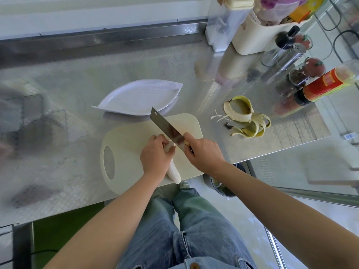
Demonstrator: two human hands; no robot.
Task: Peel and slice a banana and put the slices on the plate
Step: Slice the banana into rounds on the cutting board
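Head view. Peeled banana (173, 172) lies lengthwise on the cream cutting board (132, 140), its near tip at the board's front edge. That edge sits about level with the front edge of the steel counter (77, 74). Left hand (156, 155) grips the banana's far portion, fingers curled over it. Right hand (202, 152) is wrapped round the handle of a cleaver (167, 126), blade set across the banana just beside the left hand (contact with the fruit is hidden). White leaf-shaped plate (139, 98) sits just beyond the board's far edge. Banana peel (246, 117) lies right of the board, near a row of bottles (328, 85) by the counter's right edge. Bare steel extends left of the board.
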